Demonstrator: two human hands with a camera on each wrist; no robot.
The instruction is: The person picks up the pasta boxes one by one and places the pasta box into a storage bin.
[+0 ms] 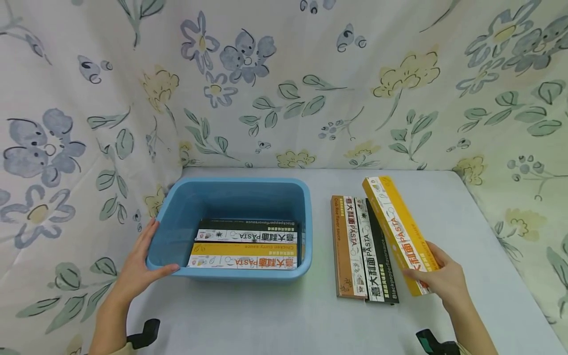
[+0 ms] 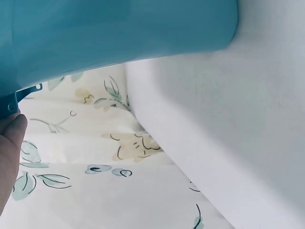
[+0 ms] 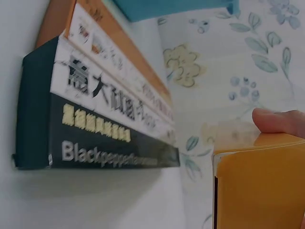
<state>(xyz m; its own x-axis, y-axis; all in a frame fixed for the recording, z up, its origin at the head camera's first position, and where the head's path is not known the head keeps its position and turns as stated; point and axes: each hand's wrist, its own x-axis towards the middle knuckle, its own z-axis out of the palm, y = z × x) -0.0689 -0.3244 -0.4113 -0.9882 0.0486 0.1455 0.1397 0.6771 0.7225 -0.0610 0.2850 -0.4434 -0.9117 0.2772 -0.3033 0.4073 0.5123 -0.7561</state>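
On the left stands a blue plastic basin [image 1: 228,180] with two pasta boxes lying inside: a black-and-white one [image 1: 246,230] and a yellow-and-white one [image 1: 241,255]. My left hand [image 1: 137,266] rests spread on the basin's near-left corner, thumb along the front rim and fingers along the left side. To the right, my right hand [image 1: 443,278] grips a yellow pasta box [image 1: 401,236] by its near end, thumb on top. Beside it, a brown pasta box [image 1: 348,246] and a black pasta box [image 1: 377,251] lie side by side on the table.
A white table [image 1: 266,315] carries everything. Flowered cloth [image 1: 284,88] hangs behind it and along both sides. In the left wrist view, the table edge [image 2: 164,152] runs just beside the basin.
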